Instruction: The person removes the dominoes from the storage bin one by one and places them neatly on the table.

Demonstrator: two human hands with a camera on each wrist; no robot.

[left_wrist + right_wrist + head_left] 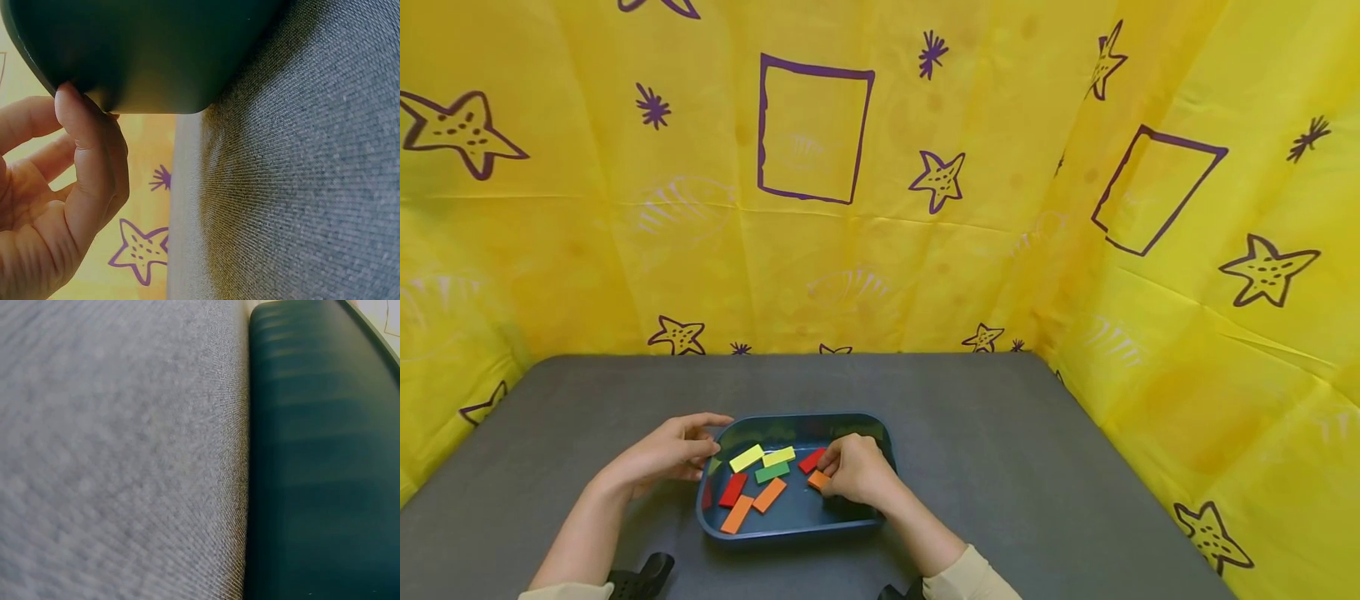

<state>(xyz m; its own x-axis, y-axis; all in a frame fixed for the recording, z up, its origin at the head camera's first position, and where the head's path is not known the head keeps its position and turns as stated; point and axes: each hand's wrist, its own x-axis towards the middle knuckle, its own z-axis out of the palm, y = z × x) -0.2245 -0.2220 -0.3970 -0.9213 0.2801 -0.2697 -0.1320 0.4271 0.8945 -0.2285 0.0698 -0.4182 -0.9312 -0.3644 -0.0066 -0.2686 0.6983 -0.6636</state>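
Observation:
A dark blue-green plastic tray (790,532) stands on the grey table, holding several small flat blocks. My left hand (673,450) is at the tray's left end, its fingertips touching the rim near the far left corner. The left wrist view also shows this hand (69,181), with a fingertip against the tray wall (162,56). Over the right part of the tray, my right hand (859,471) pinches an orange block (817,480) between thumb and fingers. A red block (811,461) lies right beside those fingers. The right wrist view shows only the tray's outer wall (325,462) and the table.
To the left inside the tray lie two yellow blocks (747,458), a green block (772,472), a red block (733,490) and two orange blocks (770,495). The grey tabletop (985,450) surrounds the tray. Yellow patterned cloth (880,250) hangs behind and at the sides.

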